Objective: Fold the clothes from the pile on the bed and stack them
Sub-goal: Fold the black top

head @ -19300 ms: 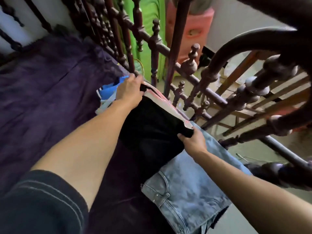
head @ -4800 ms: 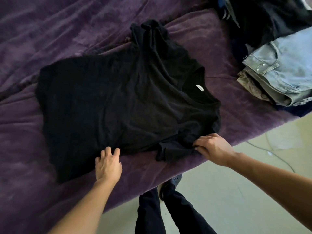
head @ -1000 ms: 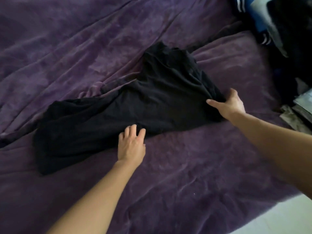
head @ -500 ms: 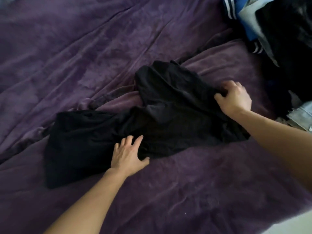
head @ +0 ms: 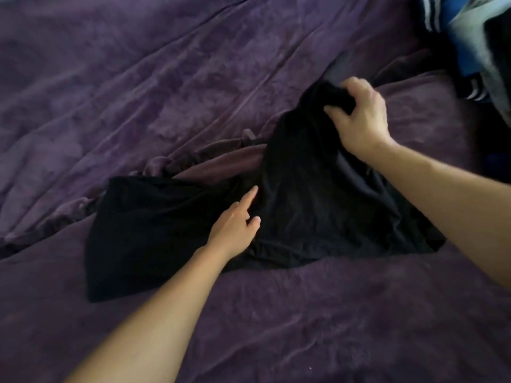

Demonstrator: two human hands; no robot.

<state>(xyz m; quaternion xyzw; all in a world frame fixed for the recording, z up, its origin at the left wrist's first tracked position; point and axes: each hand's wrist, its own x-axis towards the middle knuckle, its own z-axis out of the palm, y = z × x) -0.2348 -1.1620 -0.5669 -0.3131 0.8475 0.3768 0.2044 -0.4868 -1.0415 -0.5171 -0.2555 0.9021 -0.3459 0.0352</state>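
Between both hands, black shirt (head: 304, 205) on purple blanket (head: 138, 92): right hand (head: 359, 117) grips 1 bunched end; left hand (head: 235, 228) rests flat, fingers extended.

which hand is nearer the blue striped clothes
Right. The right hand grips the bunched end of the black shirt, nearer the blue striped clothes; the left hand rests on its middle, farther off.

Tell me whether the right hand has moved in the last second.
Yes. The right hand, gripping the black shirt, has shifted left, away from the blue striped garment.
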